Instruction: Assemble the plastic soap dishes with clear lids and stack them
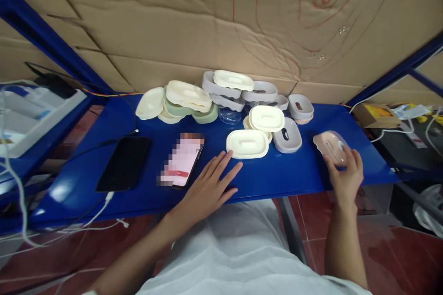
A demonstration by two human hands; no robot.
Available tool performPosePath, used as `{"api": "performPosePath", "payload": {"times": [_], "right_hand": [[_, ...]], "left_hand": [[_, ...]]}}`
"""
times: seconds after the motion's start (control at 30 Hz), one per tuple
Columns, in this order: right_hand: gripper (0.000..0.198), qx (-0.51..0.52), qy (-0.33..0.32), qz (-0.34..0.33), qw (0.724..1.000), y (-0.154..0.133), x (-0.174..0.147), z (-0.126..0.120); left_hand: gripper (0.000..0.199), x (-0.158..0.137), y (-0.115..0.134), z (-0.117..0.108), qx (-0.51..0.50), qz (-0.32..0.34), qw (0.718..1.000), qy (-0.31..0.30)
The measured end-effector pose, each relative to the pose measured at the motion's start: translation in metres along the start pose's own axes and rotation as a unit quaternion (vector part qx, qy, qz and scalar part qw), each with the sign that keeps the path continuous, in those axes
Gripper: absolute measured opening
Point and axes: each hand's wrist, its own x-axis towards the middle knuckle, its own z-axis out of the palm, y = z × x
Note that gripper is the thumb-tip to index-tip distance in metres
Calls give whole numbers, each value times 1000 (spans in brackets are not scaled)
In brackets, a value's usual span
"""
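My right hand [346, 173] is closed, thumb and fingers gripping the near right edge of a peach soap dish [328, 144] with a clear plastic rim, at the right of the blue table. My left hand [211, 189] lies with its fingers spread, the tips at the near left edge of a cream oval lid [247, 144]; whether they touch it I cannot tell. Just behind sits another cream lid [266, 118] on further lids. To their right leans a grey soap dish [287, 135] with a dark oval opening.
Cream lids [188, 93], green dishes [205, 115] and grey dishes [259, 91] are heaped along the cardboard wall [173, 23]. A lit phone [182, 161] and a dark phone [123, 163] on a white cable lie left. Blue metal posts [51, 37] flank the table [277, 179].
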Motion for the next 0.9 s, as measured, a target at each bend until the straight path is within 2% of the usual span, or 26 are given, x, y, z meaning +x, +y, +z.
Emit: {"api": "performPosePath", "payload": {"times": [0.1, 0.17, 0.27, 0.33, 0.4, 0.5, 0.57, 0.7, 0.8, 0.9], "right_hand": [[88, -17, -45, 5, 999, -2, 8, 11], [83, -32, -41, -14, 999, -18, 11, 12], [66, 25, -54, -130, 990, -67, 7, 5], [55, 91, -104, -231, 963, -109, 0, 0], [52, 127, -162, -331, 921, -148, -8, -2], [54, 146, -243, -424, 860, -186, -15, 5], [60, 130, -284, -427, 849, -193, -14, 14], [62, 114, -332, -397, 848, -187, -10, 28], [55, 146, -317, -371, 860, -180, -11, 31], [51, 121, -248, -336, 900, -174, -13, 30]], "left_hand": [[73, 10, -1, 4, 14, -7, 1000, 5], [74, 14, -2, 7, 14, -11, 1000, 0], [69, 18, -1, 7, 20, -2, 1000, -10], [62, 18, 1, 6, 34, 1, 999, -9], [52, 15, 2, 3, 52, 6, 999, 8], [32, 5, 1, -4, 52, 27, 998, 31], [25, -2, -1, -9, 36, 33, 998, 26], [20, -12, -2, -16, 8, 14, 1000, 26], [13, -15, -1, -19, -14, 5, 999, 33], [13, -17, 1, -21, -7, 14, 1000, 20]]}}
